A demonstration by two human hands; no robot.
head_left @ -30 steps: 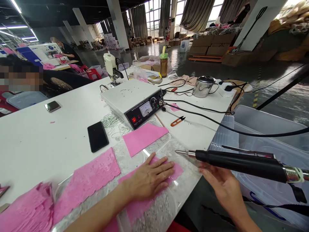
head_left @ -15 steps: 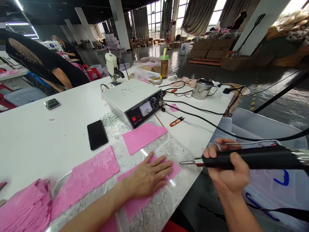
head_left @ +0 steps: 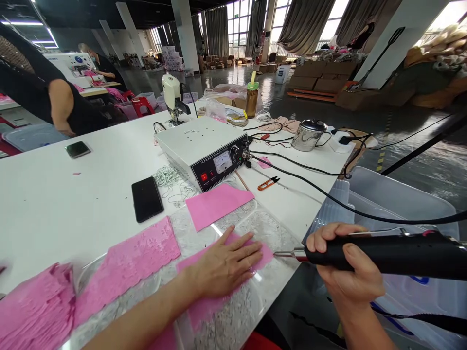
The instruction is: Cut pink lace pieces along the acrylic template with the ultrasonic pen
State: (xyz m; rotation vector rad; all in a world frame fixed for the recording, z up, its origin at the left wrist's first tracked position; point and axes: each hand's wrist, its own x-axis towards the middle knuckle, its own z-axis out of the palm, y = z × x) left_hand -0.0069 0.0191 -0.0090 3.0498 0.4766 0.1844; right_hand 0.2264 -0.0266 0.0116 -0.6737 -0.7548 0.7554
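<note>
My left hand [head_left: 228,262] lies flat, fingers spread, on a pink fabric piece [head_left: 264,257] over a clear sheet at the table's near edge. My right hand [head_left: 350,262] is wrapped round a black handheld tool [head_left: 397,250] with a thin metal tip. That tip is at the right corner of the pink piece; whether it touches is hard to tell. A plain pink pattern piece [head_left: 219,204] lies just beyond my left hand. To the left are a pink lace piece [head_left: 138,257] and a stack of pink lace [head_left: 40,306].
A control box [head_left: 200,146] stands behind the fabric, its black cable running right to the tool. Around it are a black phone [head_left: 147,199], orange snips [head_left: 269,183], a glass mug [head_left: 308,135] and a bottle [head_left: 251,99]. Clear bins [head_left: 401,194] sit at the right. People are at the back left.
My right hand has moved the tool slightly down, and its tip is now at the fabric's corner. My left hand stays flat. The person at the far left has shifted left.
</note>
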